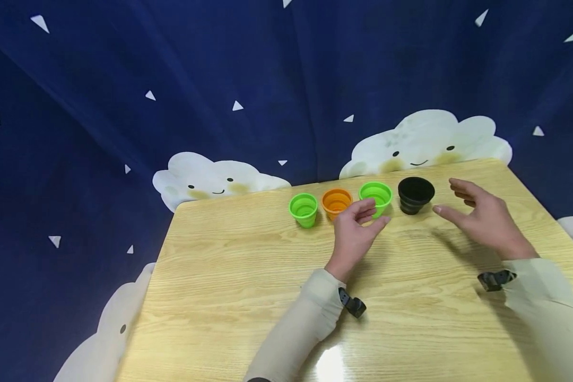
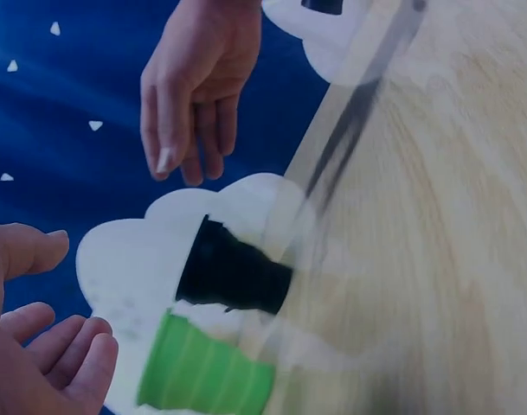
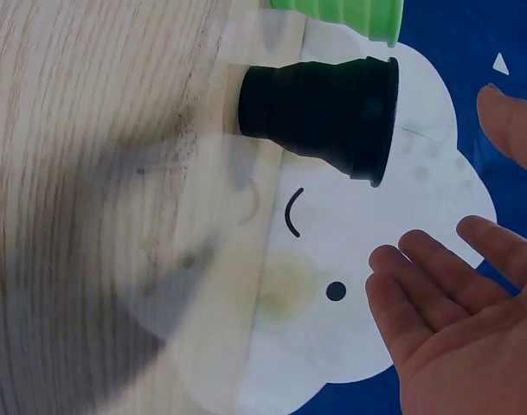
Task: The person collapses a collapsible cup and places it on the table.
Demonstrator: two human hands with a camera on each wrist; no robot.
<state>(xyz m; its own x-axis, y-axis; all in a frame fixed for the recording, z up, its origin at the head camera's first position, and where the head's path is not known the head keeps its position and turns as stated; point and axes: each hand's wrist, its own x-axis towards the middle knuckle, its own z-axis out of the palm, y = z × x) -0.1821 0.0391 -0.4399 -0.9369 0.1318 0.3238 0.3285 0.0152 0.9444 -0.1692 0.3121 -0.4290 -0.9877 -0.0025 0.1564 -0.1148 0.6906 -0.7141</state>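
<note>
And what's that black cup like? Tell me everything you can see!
The black cup looks rubbery or plastic, with a wide round rim and stepped sides narrowing to a small base. It stands upright on the table, furthest right of the cups, just apart from the green cup beside it. Its inside is too dark to make out. The right hand is near, but its fingers don't touch it.

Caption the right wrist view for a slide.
Empty right hand near an upright black collapsible cup on a table, a cropped green cup beside it.
</note>
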